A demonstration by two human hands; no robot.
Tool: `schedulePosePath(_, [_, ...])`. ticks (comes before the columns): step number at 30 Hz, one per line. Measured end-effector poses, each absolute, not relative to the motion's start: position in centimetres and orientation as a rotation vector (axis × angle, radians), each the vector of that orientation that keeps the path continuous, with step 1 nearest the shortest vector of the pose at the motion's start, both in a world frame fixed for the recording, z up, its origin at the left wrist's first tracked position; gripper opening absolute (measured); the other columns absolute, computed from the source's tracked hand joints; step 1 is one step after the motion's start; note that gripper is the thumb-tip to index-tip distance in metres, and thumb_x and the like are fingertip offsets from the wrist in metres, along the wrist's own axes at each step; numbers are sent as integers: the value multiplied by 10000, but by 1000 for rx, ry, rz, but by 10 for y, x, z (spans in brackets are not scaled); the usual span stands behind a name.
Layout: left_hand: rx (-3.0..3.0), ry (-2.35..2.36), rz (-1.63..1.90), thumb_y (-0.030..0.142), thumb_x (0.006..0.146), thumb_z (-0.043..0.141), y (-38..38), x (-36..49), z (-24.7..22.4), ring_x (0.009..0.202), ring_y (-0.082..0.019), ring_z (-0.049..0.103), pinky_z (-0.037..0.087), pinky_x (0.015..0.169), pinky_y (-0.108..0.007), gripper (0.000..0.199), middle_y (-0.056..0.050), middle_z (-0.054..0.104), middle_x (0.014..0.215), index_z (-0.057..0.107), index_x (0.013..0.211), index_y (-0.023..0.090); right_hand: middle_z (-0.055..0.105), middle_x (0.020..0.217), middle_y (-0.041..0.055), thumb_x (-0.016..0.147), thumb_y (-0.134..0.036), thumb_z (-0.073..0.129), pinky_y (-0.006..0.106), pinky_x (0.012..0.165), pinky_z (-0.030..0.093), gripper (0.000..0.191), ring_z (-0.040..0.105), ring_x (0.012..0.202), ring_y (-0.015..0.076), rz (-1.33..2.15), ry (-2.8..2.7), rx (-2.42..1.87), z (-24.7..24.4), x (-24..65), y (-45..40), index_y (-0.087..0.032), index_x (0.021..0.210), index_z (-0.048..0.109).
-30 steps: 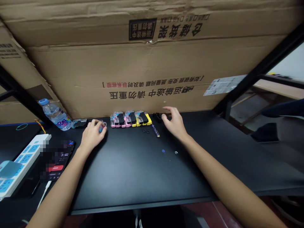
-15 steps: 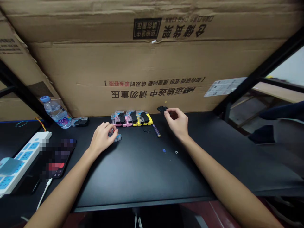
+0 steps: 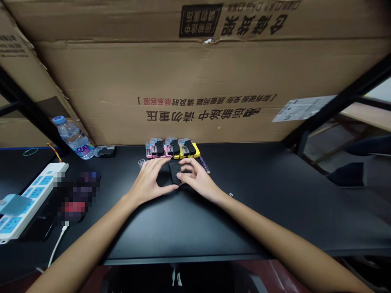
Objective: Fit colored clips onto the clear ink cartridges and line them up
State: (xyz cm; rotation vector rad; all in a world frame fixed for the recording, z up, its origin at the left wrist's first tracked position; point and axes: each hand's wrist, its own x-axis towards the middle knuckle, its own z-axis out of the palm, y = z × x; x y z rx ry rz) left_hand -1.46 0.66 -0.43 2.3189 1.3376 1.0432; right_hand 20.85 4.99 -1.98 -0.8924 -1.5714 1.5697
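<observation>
Both of my hands meet at the middle of the black desk (image 3: 183,232), just in front of a row of pink and yellow ink cartridges with black clips (image 3: 172,148). My right hand (image 3: 198,180) grips a flat black plastic piece (image 3: 174,172) with its fingertips. My left hand (image 3: 149,179) curves around the other side, its thumb at the piece's lower end. A small clear part (image 3: 141,162) pokes out beside my left fingers. A blue-handled screwdriver (image 3: 204,165) lies partly hidden by my right hand.
A water bottle (image 3: 73,140) and a small cartridge (image 3: 105,151) stand at the desk's back left. A white power strip (image 3: 33,199) and a pixelated phone (image 3: 76,199) lie at left. A cardboard sheet (image 3: 195,77) rises behind the desk.
My hands have come together at the centre. The black piece has moved from my raised right hand down between them. The clear part has left the spot in front of the cartridges.
</observation>
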Motion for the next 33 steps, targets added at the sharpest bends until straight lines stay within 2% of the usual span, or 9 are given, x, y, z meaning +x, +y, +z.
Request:
schedulePosePath(4, [2344,1305,995,501,845,834,7,-16,-5,1362,-356,595,405,1185,-527,704,-131,667,1445,585,1461,269,655,1026,10,863,-430,785,374,758,644,413,702,768,154,1565,-1632,-869,-19,209,48,-278,1148,526])
schedulePosePath(7, [2334,1279,969,485,875,807,9,-18,-9,1351,-347,612,426,1184,-507,688,-135,671,1445,579,1484,260,672,1028,21,888,-437,775,357,742,634,361,697,738,144,1500,-1700,-871,-20,210,48,-257,1113,559])
schedulePosePath(10, [2365,1250,974,486,899,789,11,-20,-13,1347,-328,621,436,1183,-483,694,-139,671,1451,561,1507,239,723,997,42,917,-449,753,365,753,630,341,720,767,174,1400,-1798,-888,-23,217,56,-245,1136,589])
schedulePosePath(14, [2429,1294,929,498,899,782,12,-23,-15,1291,-327,644,435,1173,-505,680,-133,703,1399,578,1488,226,781,1014,77,968,-445,689,387,832,604,242,744,891,233,957,-1987,-985,-20,241,80,-233,1084,696])
schedulePosePath(17, [2514,1313,849,502,889,784,12,-24,-14,1226,-317,661,409,1181,-526,655,-113,736,1334,604,1452,220,780,941,71,987,-376,639,364,784,559,198,718,821,230,514,-1999,-1059,-10,262,98,-216,1019,749])
schedulePosePath(21, [2545,1318,798,524,882,778,13,-24,-14,1220,-307,658,380,1190,-531,647,-92,751,1285,618,1432,224,735,841,62,979,-285,615,325,676,494,195,667,718,209,290,-2239,-1152,1,276,106,-200,925,782])
schedulePosePath(27, [2527,1394,683,556,907,736,13,-24,-15,1304,-327,605,309,1214,-570,629,-88,737,1327,618,1438,240,773,1021,102,981,-263,679,369,834,519,176,714,988,285,142,-2594,-1238,0,267,96,-196,1047,828])
schedulePosePath(33, [2498,1478,667,663,828,797,11,-22,-16,1362,-362,559,268,1225,-593,760,-120,699,1395,602,1420,227,781,1091,114,975,-206,648,372,878,524,208,721,1038,289,78,-2661,-1303,1,261,91,-170,1090,817])
